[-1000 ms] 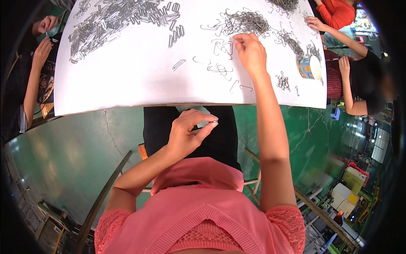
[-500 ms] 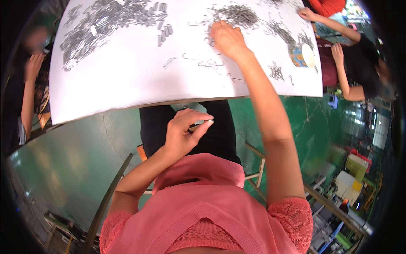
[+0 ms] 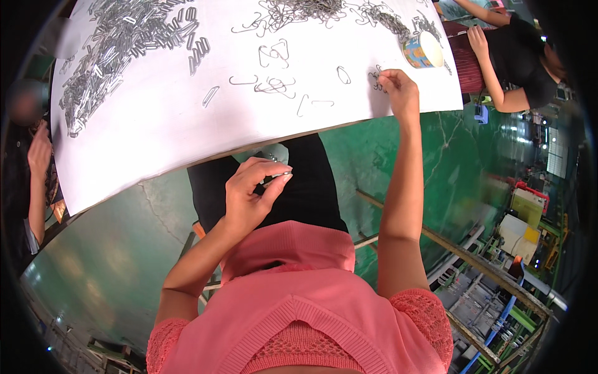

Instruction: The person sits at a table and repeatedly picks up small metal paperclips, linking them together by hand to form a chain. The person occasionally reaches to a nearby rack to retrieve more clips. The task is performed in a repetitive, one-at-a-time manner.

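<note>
In the head view, a blue-and-yellow patterned cup with a white round end (image 3: 416, 53) is near the right edge of the white-covered table (image 3: 149, 118); its contents I cannot tell. Thin, grey, curved wire hooks (image 3: 375, 78) lie in a small tangled pile toward the near right corner. The right hand (image 3: 402, 93) reaches them, fingertips together; whether it grips one, I cannot tell. Before the near edge, the left hand (image 3: 244, 193) pinches a small shiny metal piece (image 3: 286, 173).
</note>
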The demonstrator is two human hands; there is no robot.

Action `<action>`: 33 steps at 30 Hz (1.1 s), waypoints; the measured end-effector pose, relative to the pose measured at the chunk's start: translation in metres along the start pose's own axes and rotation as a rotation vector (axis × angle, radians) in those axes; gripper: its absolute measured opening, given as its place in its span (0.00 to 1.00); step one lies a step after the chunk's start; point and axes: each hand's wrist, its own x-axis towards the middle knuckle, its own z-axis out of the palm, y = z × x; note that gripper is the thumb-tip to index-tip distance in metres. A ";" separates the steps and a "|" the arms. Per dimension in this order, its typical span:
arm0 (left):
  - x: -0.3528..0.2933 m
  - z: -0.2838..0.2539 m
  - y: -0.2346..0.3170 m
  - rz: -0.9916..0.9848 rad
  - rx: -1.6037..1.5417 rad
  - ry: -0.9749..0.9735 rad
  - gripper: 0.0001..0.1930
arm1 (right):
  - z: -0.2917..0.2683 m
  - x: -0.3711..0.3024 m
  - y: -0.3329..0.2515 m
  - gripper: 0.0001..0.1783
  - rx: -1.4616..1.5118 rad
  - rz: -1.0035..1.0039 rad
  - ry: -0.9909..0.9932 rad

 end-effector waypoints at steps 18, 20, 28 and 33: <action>-0.007 -0.003 0.008 -0.001 0.107 0.052 0.07 | 0.113 0.025 -0.145 0.08 -0.430 -0.165 -0.471; -0.009 -0.003 0.011 -0.027 0.102 0.044 0.07 | 0.117 0.024 -0.142 0.08 -0.468 -0.206 -0.448; -0.012 -0.001 0.011 -0.054 0.073 0.037 0.07 | 0.114 0.011 -0.116 0.09 -0.275 -0.297 -0.328; -0.013 0.004 0.014 -0.055 0.085 0.048 0.06 | 0.124 0.015 -0.131 0.07 -0.484 -0.405 -0.342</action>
